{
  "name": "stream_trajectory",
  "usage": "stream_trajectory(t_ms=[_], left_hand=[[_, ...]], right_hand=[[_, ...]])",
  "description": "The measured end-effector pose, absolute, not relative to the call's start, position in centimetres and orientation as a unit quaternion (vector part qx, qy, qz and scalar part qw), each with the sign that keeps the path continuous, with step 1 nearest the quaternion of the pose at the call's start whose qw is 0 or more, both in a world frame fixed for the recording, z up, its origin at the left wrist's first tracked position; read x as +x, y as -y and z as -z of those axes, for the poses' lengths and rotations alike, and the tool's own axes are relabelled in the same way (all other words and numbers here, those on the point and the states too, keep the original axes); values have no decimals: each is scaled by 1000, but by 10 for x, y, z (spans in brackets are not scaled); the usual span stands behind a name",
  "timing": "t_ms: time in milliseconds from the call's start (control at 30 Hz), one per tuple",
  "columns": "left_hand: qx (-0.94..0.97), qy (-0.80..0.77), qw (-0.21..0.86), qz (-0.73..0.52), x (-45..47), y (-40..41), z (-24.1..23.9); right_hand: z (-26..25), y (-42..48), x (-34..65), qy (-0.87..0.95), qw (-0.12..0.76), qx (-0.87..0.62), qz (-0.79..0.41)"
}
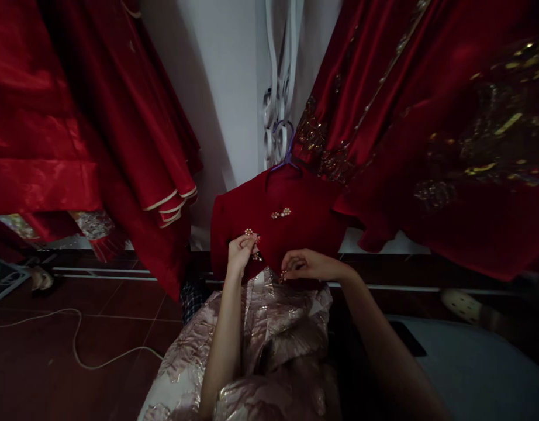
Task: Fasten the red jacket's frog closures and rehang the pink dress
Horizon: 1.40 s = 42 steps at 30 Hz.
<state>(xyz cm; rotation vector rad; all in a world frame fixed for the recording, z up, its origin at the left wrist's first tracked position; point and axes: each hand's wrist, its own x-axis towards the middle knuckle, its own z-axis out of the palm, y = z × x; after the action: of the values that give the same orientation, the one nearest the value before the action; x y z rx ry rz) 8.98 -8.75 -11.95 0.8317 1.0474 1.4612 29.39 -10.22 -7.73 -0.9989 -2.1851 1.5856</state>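
A red jacket (308, 193) hangs in front of me on a purple hanger (289, 156). At its upper chest sits a beaded clasp (281, 214). My left hand (242, 252) is closed in a pinch at the left front of the jacket, among small jewelled ornaments (257, 256); the fingers partly cover what they grip. Lower down, near the jacket's hem, my right hand (311, 265) has thumb and fingertips together on a small jewelled ornament (283, 275). Pink brocade fabric with a metallic sheen (273, 316) lies below both hands.
Red garments (151, 117) hang at the left, and sequined red garments (410, 140) at the right. A white scrolled metal stand (275, 117) is behind the hanger. A cable (79, 345) crosses the tiled floor. A dark flat object (407, 338) lies on a pale surface (471, 368).
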Motion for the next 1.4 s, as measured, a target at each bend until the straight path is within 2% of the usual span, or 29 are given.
stream_trajectory(t_ms=[67,133,233,333,400,467,600,767,867,1067,1133,1400], left_hand=[[412,-449,554,-567,91,90,111],[508,-454,504,-530,94,89,96],[669,-461,280,-512,105,79,67],[777,-478,44,-408,118,64,42],[816,-474,-51,-327,124,53,32],[840,-453,-101,-282,126,44,28],[869,-395,-121,-272,122,32,24],[894,-331,-64,-296,115,31,23],[894,-315,-36,-317,113,34,23],[888,-306,-30,-342,115,38,23],[882,-308,-34,-354,117,38,23],[874,-338,-67,-343,113,37,20]], right_hand=[[75,102,298,756,121,-345,-543],[72,102,305,760,100,-344,-542],[68,103,315,761,61,-339,-549],[67,103,320,759,47,-339,-553],[67,103,321,758,51,-343,-553],[68,103,321,756,54,-343,-555],[67,103,321,757,55,-340,-555],[62,104,322,744,109,-336,-567],[57,105,320,743,204,-359,-526],[40,89,300,683,504,-400,-346],[32,78,288,652,566,-397,-312],[16,60,271,660,595,-366,-276]])
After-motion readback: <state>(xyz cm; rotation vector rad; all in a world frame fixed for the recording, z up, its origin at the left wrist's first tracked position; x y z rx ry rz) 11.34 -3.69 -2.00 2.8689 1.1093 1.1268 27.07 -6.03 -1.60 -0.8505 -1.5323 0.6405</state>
